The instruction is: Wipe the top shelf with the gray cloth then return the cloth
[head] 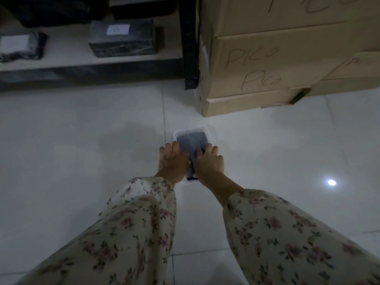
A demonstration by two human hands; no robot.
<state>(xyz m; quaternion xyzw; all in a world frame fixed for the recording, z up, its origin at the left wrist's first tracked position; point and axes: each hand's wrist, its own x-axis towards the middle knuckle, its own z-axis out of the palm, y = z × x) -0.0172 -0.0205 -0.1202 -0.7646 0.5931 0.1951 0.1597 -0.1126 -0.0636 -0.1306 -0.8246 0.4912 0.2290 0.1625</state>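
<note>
Gray cloth (192, 141) in clear tub (208, 131), both hands (174, 161) (207, 162) grasping it; cardboard boxes (267, 64) near.

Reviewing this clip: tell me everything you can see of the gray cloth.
The gray cloth is dark gray, soft-looking fabric, apparently folded flat into a rough rectangle. It lies inside a small clear plastic tub on the white tiled floor. The left hand and right hand both rest on its near half, fingers pressing or gripping it; which cannot be told.
</note>
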